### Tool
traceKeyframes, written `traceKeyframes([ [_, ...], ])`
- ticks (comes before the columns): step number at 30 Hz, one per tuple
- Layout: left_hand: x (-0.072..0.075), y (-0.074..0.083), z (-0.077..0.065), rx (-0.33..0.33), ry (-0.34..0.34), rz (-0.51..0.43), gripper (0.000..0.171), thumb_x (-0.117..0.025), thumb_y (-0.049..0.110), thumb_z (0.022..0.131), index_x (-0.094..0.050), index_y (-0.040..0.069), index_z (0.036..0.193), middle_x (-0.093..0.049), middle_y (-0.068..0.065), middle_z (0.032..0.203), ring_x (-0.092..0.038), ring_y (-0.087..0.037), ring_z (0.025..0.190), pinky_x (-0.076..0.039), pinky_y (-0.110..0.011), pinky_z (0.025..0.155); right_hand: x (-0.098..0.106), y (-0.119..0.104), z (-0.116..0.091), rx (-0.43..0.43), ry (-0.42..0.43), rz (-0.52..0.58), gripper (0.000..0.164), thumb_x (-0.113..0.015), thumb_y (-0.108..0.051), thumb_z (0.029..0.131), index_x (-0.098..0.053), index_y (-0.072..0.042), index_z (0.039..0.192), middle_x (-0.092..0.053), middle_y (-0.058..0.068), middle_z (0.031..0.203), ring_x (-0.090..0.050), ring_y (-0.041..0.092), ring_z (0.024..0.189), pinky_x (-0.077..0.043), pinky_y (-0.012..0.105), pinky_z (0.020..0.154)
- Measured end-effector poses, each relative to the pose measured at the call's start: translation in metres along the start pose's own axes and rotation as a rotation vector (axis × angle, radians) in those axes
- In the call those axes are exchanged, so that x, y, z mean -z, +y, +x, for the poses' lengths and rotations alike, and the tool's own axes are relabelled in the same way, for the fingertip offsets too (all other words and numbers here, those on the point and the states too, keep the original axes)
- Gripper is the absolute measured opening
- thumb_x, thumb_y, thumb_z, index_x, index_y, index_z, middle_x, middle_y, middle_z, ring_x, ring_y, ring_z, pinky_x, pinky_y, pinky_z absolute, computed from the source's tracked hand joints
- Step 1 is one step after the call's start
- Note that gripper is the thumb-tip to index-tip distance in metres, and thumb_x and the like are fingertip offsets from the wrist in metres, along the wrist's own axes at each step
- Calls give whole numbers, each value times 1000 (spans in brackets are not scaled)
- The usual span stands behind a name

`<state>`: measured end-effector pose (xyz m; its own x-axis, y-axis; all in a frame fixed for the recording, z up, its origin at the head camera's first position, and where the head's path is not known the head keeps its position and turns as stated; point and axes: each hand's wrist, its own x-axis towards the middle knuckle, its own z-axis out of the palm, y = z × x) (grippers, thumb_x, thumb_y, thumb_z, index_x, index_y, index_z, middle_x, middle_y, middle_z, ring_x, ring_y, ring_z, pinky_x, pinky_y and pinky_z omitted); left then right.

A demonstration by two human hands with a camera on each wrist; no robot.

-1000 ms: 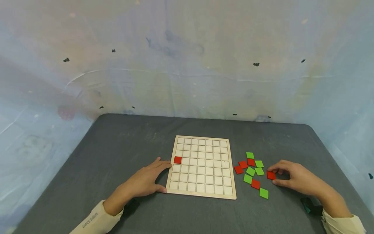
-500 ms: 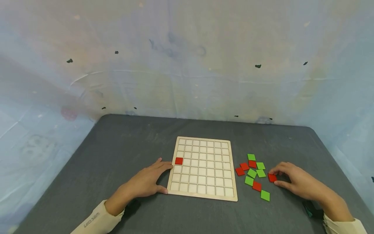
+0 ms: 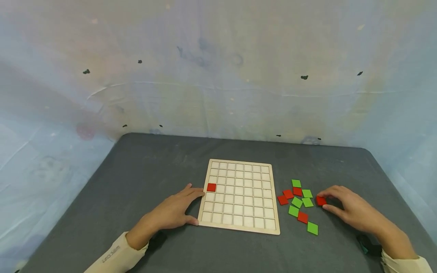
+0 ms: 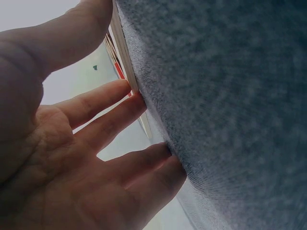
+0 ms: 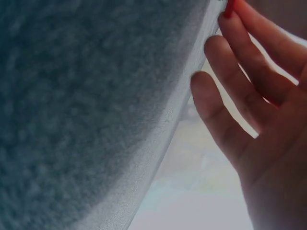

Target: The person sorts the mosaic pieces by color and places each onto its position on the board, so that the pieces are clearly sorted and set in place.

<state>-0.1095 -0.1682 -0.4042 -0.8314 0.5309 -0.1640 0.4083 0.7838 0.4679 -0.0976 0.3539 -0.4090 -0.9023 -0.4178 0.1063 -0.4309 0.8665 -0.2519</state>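
Note:
A wooden grid board (image 3: 240,228) with square recesses lies on the dark table, and one red square tile (image 3: 211,187) sits in its left column. My left hand (image 3: 172,210) rests at the board's left side, fingertips on the edge and thumb at the near-left corner. In the left wrist view its fingers (image 4: 110,117) are nearly straight against that edge. Between thumb and fingers, my right hand (image 3: 353,208) pinches another red tile (image 3: 321,201), to the right of the loose tiles. The right wrist view shows only a sliver of this tile (image 5: 229,8) at the fingertips.
Loose green tiles (image 3: 312,228) and red tiles (image 3: 302,217) lie scattered between the board and my right hand, several of them touching. A pale patterned cloth (image 3: 218,76) hangs behind and beside the table (image 3: 164,151).
My right hand has moved slightly away from me with the red tile, which now stands farther from the nearest green tile. The left hand stays at the board; the head view shifts a little.

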Motion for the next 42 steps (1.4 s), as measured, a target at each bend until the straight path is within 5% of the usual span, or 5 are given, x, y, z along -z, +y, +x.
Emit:
traceKeyframes([
  [8,0,0,1,10,-7,-6,82,-84,34,79,-45,17,149,-39,-4,158,-24,-38,152,-36,-63,110,-5,0,0,42,100,-31,32,-78,-17,86,-69,-21,116,-64,-10,110,-58,2,90,-52,29,71],
  [25,-2,0,2,-58,1,14,81,-82,33,81,-44,12,149,-37,-6,159,-23,-43,151,-39,-64,107,-16,-29,9,-11,106,-84,30,-78,-20,87,-69,-18,116,-65,-3,111,-62,11,87,-53,33,70],
  [34,2,0,0,-28,-7,11,81,-82,35,80,-45,14,149,-36,-4,160,-20,-41,152,-35,-60,112,-19,-45,19,-22,115,-72,33,-77,-21,88,-68,-15,119,-65,2,114,-67,21,96,-56,43,75],
  [42,-2,-3,1,-13,-39,-39,81,-82,35,82,-43,18,151,-35,-2,161,-15,-40,154,-31,-61,114,-23,-54,19,-14,133,-74,32,-79,-20,85,-69,-18,115,-65,0,113,-64,15,90,-54,36,71],
])
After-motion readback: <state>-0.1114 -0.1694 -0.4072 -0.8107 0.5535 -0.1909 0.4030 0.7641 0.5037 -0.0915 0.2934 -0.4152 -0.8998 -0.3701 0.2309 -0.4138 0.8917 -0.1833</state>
